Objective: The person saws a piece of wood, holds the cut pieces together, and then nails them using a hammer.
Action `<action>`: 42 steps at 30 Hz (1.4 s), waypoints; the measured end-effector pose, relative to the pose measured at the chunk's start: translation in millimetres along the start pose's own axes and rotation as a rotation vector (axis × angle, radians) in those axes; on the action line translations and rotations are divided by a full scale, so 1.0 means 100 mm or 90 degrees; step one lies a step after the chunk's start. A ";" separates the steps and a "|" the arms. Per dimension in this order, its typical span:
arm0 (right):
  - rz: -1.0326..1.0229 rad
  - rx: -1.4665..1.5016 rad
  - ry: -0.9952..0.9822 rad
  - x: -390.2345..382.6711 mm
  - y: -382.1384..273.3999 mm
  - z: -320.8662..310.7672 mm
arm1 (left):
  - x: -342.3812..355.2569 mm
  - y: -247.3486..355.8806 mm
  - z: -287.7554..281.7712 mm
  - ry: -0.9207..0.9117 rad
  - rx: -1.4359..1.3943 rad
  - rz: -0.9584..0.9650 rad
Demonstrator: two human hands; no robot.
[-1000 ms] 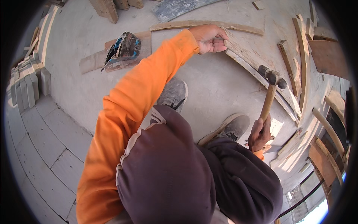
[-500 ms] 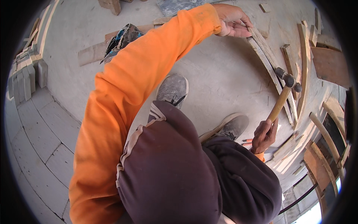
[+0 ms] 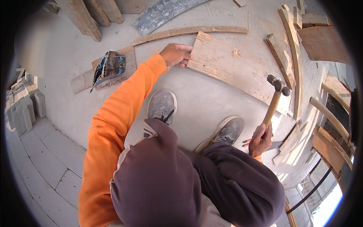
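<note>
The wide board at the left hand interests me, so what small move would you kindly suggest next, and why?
I would probably steady the wide board with the left hand first: its fingers are only at the board's left end, while the right hand grips the hammer, whose head appears over the board's right part.

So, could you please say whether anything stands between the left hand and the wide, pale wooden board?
Nothing visible does: the left hand is at the left end of the wooden board. The dark-headed, wooden-handled hammer in the right hand appears over the opposite end only.
</note>
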State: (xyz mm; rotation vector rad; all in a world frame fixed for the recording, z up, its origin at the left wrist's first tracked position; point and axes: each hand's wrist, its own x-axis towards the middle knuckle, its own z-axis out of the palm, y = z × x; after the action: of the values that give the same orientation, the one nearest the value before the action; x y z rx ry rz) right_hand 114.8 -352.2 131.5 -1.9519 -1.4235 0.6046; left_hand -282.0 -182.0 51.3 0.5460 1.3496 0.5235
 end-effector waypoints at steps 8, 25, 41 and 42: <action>0.146 -0.104 0.003 -0.11 0.32 -0.12 | -0.01 -0.25 0.07 0.099 0.035 0.096; 0.109 -0.132 0.092 -0.57 0.85 -0.37 | 0.18 0.20 1.16 -0.036 1.026 0.485; 0.411 0.207 0.174 -0.07 1.12 -0.39 | 0.44 0.15 1.14 0.001 0.988 0.561; 0.386 0.161 0.171 -0.06 1.17 -0.40 | 0.46 0.15 1.15 0.004 0.977 0.570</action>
State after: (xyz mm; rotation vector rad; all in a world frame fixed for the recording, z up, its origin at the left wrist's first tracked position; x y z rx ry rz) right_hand 217.6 -391.0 74.0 -2.1495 -0.5485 0.7100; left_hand -161.9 -148.6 42.1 2.4496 1.2602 0.0591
